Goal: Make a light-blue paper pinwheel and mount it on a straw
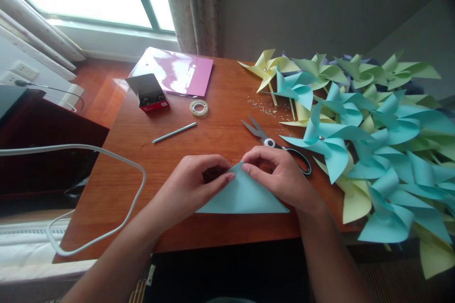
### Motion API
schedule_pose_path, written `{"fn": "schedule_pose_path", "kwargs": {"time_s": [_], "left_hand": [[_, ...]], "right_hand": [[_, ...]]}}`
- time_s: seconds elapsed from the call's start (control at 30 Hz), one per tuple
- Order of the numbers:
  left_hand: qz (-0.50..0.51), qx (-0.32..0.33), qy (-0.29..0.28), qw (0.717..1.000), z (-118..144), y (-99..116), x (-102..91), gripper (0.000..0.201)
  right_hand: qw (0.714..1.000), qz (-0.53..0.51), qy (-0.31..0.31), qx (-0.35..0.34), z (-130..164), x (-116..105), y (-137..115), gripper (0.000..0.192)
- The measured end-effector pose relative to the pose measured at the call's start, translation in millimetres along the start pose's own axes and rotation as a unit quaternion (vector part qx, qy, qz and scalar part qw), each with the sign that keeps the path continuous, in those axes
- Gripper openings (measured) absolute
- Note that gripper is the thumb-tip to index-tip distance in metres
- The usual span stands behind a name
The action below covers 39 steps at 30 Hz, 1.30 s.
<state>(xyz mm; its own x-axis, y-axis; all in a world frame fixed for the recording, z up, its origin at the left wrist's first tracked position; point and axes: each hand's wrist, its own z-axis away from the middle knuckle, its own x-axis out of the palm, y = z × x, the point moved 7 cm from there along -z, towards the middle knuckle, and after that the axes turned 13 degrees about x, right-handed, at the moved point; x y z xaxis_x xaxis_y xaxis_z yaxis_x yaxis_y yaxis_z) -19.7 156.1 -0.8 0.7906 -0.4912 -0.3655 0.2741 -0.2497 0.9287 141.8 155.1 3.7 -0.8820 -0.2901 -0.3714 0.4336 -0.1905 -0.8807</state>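
A sheet of blue paper (245, 196), folded into a triangle, stands between my hands near the front of the table, its peak pointing away from me. My left hand (199, 180) pinches the paper's left edge just below the peak. On the other side, the thumb and fingers of my right hand (279, 173) close on the paper at the peak. Just beyond my right hand lie black-handled scissors (270, 143) with blades apart, partly hidden by that hand. A thin blue paper stick (174, 132) rests farther back on the left.
Many blue, yellow and green paper pinwheels (322, 138) cover the right side of the table (220, 137). Small shiny bits (266, 108) are scattered near them. Behind are a tape roll (199, 108), an open red box (154, 104) and pink sheets (199, 75). A white cable (144, 175) loops over the left edge.
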Motion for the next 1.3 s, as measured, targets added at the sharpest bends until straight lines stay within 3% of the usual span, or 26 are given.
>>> {"fn": "schedule_pose_path", "kwargs": {"time_s": [1.3], "left_hand": [[-0.006,-0.021,-0.004,1.0,2.8,-5.8,-1.0,0.021]], "right_hand": [[1.0,-0.01,0.002,0.015,0.9,-2.1,0.5,0.006]]}}
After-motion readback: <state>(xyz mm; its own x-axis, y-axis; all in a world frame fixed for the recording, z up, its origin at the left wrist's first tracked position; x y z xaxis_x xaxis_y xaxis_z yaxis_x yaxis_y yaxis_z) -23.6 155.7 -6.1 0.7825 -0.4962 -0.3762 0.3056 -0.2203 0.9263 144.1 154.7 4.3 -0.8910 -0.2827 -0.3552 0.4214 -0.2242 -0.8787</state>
